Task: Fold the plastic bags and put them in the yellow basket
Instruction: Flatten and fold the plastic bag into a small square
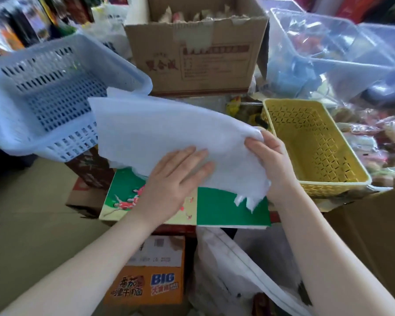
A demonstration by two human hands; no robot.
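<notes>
Flattening a white plastic bag (169, 133)
Left hand (169, 185) presses flat, fingers spread; right hand (269, 160) pinches its right edge beside the yellow basket (360, 179).

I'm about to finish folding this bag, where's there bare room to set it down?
The yellow basket, right of your right hand, looks empty. The blue basket at far left shows a bare floor too. The green box top near you is bare beside the white bag. Beyond the yellow basket, packaged goods crowd it.

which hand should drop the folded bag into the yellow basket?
Probably the right hand: it pinches the white bag's edge beside the yellow basket. The left hand lies flat on the bag, farther away.
</notes>
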